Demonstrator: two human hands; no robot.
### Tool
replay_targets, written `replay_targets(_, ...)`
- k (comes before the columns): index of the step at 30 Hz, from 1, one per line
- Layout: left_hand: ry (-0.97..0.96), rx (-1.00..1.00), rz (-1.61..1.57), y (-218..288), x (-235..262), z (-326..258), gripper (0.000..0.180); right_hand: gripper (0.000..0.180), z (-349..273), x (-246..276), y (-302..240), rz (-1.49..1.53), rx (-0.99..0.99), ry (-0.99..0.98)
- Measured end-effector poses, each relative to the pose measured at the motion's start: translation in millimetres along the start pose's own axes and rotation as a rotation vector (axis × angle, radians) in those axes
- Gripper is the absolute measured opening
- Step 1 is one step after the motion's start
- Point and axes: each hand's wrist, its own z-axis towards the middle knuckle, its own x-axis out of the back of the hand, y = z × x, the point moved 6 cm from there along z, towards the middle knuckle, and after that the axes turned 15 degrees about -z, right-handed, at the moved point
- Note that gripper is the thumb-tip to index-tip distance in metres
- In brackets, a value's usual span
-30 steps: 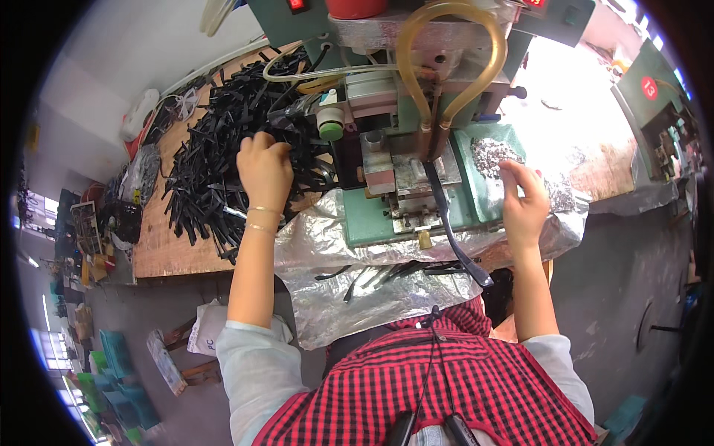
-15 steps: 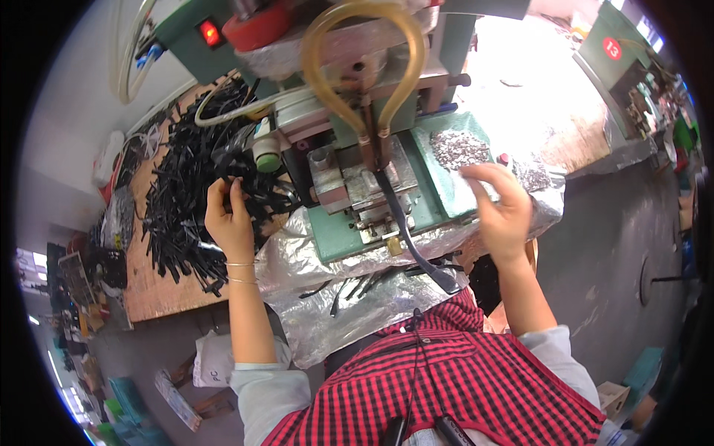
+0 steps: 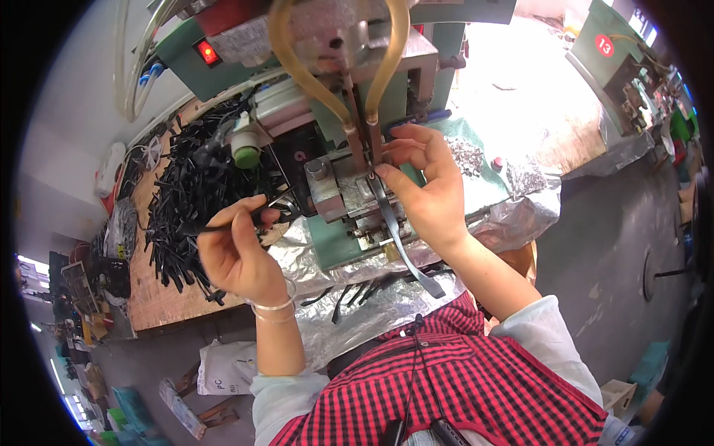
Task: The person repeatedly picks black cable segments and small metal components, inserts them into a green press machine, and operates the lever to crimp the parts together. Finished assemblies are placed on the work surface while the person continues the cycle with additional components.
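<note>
A long dark strip [image 3: 396,232] lies with its far end under the press head [image 3: 366,149] of a green bench machine, its wider near end hanging over the front edge. My right hand [image 3: 433,195] is at the press head, thumb and index fingertip brought together beside the strip's far end. Whatever sits between those fingertips is too small to make out. Left of the machine, my left hand [image 3: 236,256] pinches another black strip [image 3: 199,230] above the edge of a heap of black strips [image 3: 190,178].
A green tray of small metal pieces [image 3: 465,157] stands right of the press head. Left of it are a green push button [image 3: 246,157] and metal blocks [image 3: 327,195]. Several strips [image 3: 357,291] lie on foil [image 3: 327,334] in front. Tan hoses [image 3: 297,70] loop down above.
My right hand has moved left from the tray of metal pieces to the press head. My left hand has come nearer from the heap, now with a strip in its fingers.
</note>
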Motion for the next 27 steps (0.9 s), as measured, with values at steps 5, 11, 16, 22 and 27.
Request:
replay_targets(5,-0.348,-0.291,0.048,44,-42,-3,0.015,0.054,-3,-2,-36,-0.016,-0.005,-0.073)
replay_targets(11,-0.834,-0.484,0.344,30,-86,-50,0.032,0.065,-4,11,-34,0.113,-0.094,-0.318)
replay_targets(16,-0.842,-0.515,0.259,13,-95,-61,0.030,0.044,17,109,39,-0.349,-0.036,0.329)
replay_targets(22,-0.816,-0.568,0.260,8,-95,-61,0.029,0.015,-16,113,82,-0.786,-0.071,0.160)
replay_targets(27,-0.791,-0.493,0.294,9,-92,-65,0.029,0.013,-19,95,86,-1.214,0.058,0.206)
